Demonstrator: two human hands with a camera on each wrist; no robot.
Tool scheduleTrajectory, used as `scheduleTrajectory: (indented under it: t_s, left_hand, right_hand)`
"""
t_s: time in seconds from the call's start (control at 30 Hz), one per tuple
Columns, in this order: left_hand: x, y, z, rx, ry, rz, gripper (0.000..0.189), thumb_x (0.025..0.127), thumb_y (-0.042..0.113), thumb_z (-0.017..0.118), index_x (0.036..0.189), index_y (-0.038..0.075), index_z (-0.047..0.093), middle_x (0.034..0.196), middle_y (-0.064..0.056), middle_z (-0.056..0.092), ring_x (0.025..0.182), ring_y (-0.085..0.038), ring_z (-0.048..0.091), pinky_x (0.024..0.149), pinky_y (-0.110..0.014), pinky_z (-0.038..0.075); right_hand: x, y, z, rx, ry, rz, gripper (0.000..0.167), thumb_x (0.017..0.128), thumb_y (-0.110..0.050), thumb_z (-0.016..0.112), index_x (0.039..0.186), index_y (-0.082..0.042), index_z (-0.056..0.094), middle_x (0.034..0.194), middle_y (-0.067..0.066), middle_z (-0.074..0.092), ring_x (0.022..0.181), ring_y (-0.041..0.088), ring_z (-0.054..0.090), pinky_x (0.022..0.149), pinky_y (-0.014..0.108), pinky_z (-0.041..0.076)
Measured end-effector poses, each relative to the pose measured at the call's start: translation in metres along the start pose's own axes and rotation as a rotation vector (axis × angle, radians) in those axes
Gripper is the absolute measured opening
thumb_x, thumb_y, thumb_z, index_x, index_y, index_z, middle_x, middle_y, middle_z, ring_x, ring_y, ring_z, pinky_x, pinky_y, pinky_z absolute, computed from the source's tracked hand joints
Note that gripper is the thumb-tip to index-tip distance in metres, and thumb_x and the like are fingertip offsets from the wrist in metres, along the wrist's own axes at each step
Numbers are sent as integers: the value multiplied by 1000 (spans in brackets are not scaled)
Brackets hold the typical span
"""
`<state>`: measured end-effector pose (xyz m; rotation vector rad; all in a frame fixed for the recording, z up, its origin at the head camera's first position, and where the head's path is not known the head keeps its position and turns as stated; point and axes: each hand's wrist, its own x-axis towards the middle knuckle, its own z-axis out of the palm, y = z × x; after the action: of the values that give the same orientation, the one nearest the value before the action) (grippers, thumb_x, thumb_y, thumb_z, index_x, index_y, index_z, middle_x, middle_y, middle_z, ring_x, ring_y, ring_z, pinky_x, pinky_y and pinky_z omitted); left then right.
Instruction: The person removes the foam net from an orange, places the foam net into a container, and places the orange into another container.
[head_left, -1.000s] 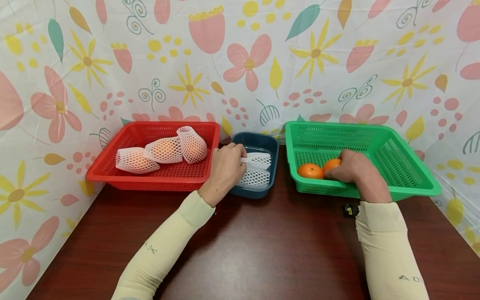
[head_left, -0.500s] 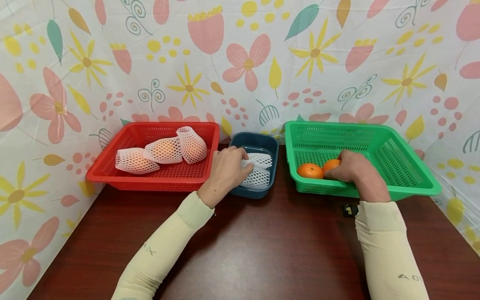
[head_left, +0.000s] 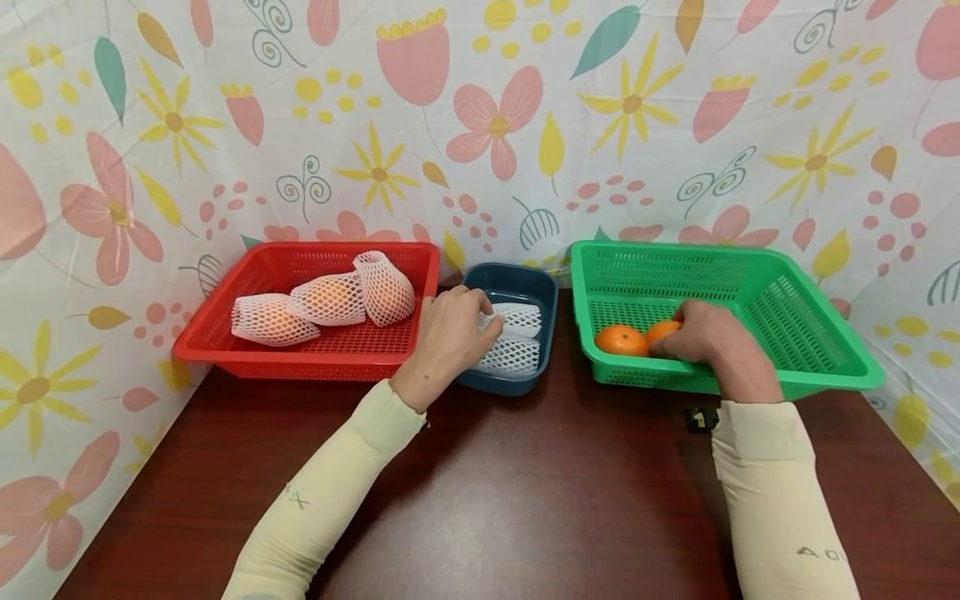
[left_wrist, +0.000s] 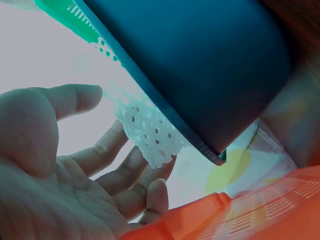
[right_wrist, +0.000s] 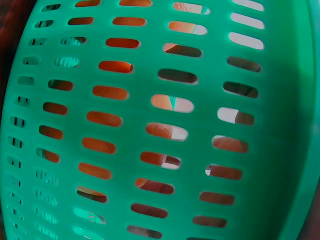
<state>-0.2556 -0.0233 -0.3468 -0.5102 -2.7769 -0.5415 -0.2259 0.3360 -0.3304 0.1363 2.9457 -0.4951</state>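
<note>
A held orange (head_left: 663, 333) in the right hand (head_left: 707, 332), two nets (head_left: 510, 356) by the left hand (head_left: 453, 333)

The nets are laid side by side in the tub (head_left: 501, 384). The left hand is held over the tub's left edge, its thumb and fingers parted and loosely bent; nothing is seen to be gripped, and whether a net is touched cannot be told. In the left wrist view, a net is seen close to the spread fingertips.

To the right of the tub, a green basket (head_left: 825, 383) is placed. In its corner nearest the tub, the held orange is gripped from its right side by the right hand, whose fingers are bent down round it; the fingertips are hidden. A second orange (head_left: 621, 340) is set just beside it, closer to the tub. Through the basket's slots, orange skin is glimpsed in the right wrist view.

To the left of the tub, three wrapped fruits (head_left: 330, 302) are laid in a red basket (head_left: 300, 360). Behind the tub, a flowered cloth (head_left: 495, 125) is hung.
</note>
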Motion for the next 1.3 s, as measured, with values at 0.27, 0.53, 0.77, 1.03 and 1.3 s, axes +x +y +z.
scheduleTrajectory:
  t_s: [0.27, 0.53, 0.77, 1.03, 1.3]
  left_hand:
    - [2, -6, -6, -42, 11, -9, 32, 96, 40, 74, 114, 15, 77, 107, -4, 73, 95, -21, 66, 89, -45, 51]
    - [3, -11, -13, -69, 26, -41, 30, 94, 39, 77, 111, 14, 76, 108, -5, 72, 98, -22, 67, 90, -48, 50]
    - [3, -19, -20, -103, 38, -61, 31, 93, 38, 77, 110, 12, 76, 105, -6, 71, 95, -22, 64, 88, -44, 50]
    - [2, -31, -30, -145, 63, -59, 28, 96, 35, 75, 108, 11, 77, 100, -7, 69, 89, -21, 61, 81, -41, 51]
    - [1, -38, -41, -172, 73, -86, 30, 96, 36, 74, 112, 10, 76, 112, -9, 70, 98, -23, 63, 86, -44, 53]
  right_hand:
    - [0, 1, -3, -9, -1, -24, 70, 91, -41, 74, 129, 14, 55, 120, 34, 60, 99, 45, 57, 80, 54, 51]
    - [-1, 3, -5, -24, -30, -28, 73, 95, -41, 71, 134, 16, 52, 130, 38, 56, 107, 49, 56, 88, 61, 51]
    - [-1, 5, -5, -16, -32, -31, 69, 96, -41, 71, 133, 14, 53, 129, 36, 56, 106, 48, 56, 85, 59, 51]
    - [-2, 2, -8, -6, -41, -19, 65, 96, -43, 69, 130, 12, 54, 127, 34, 57, 103, 45, 56, 81, 55, 51]
    - [-3, 4, -11, -29, -55, -34, 73, 101, -44, 64, 138, 17, 48, 137, 40, 51, 111, 52, 54, 90, 63, 50]
